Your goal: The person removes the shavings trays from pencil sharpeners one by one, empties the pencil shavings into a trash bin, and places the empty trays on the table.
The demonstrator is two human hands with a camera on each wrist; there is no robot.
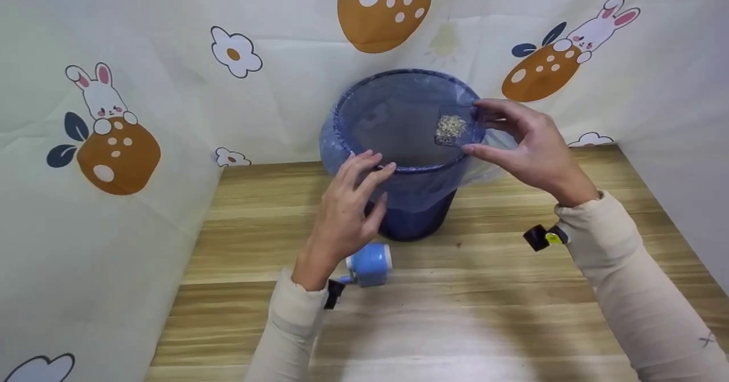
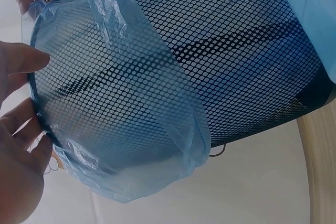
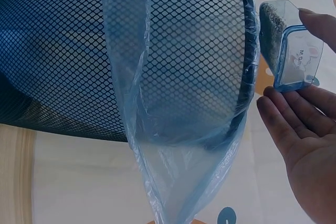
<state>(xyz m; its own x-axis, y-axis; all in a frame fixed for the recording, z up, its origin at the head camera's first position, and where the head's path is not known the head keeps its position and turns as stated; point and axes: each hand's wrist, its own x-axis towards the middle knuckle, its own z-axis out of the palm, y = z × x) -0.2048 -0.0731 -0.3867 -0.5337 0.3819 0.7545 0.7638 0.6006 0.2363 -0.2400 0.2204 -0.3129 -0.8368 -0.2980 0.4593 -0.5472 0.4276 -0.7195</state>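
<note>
My right hand (image 1: 535,151) pinches a small clear plastic shavings drawer (image 3: 302,59) between thumb and fingers. Pale pencil shavings (image 1: 451,130) lie inside it, and it is held above the mouth of a dark blue mesh wastebasket (image 1: 418,222), near the right side of the rim. A translucent blue bin bag (image 2: 157,93) lines the basket and folds down over its outside. My left hand (image 1: 344,214) is at the near left rim, its fingertips resting on the bagged edge with the fingers loosely bent. Below that hand, a blue pencil sharpener (image 1: 371,265) stands on the table.
The wastebasket stands on a wood-grain tabletop (image 1: 256,222) close to the back. Pale cloth walls (image 1: 273,103) with printed rabbits and flowers enclose the back and both sides. On the right, the bag's loose edge (image 3: 184,177) hangs out from the basket.
</note>
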